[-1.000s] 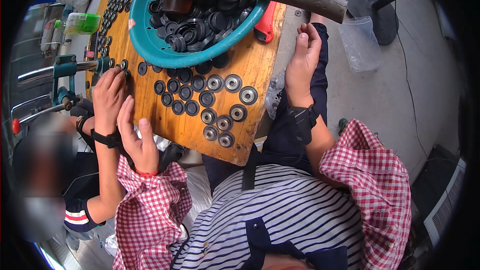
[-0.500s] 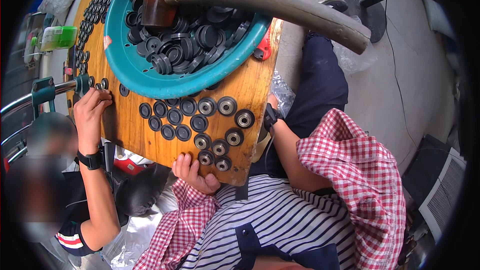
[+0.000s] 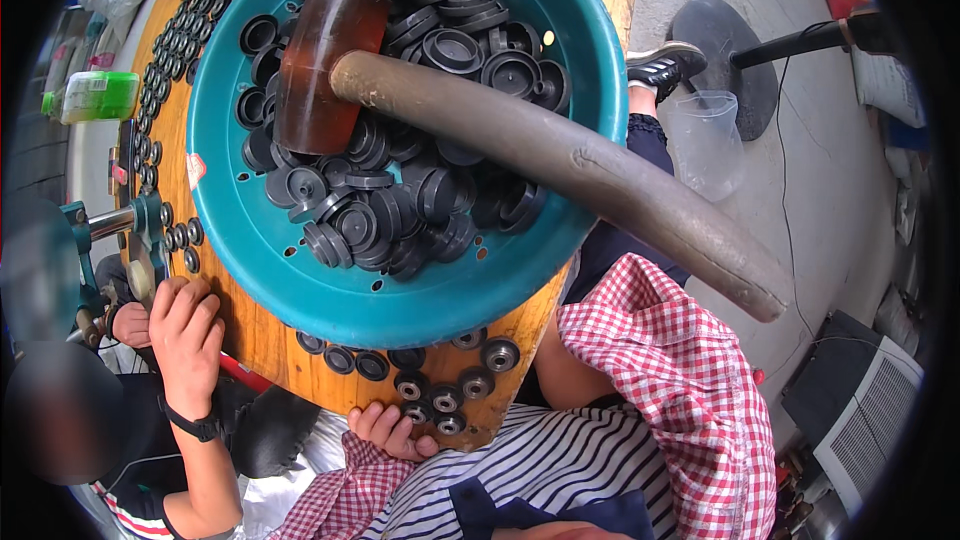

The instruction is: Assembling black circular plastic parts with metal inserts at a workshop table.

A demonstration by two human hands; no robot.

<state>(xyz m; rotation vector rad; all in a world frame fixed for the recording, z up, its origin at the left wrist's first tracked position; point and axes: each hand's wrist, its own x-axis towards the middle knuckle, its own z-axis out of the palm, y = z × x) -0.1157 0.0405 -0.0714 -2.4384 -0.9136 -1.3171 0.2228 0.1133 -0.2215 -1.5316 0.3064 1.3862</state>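
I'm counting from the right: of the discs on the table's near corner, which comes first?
The metal-centred disc just below the teal basin, whole in view; the other discs there all lie farther left.

Cannot read any text or numbers. Ahead-left of the left hand (image 3: 392,430): sticker (image 3: 195,170) on the basin (image 3: 400,322), unreadable; farther out, label (image 3: 98,84) on the bottle (image 3: 82,106), too small.
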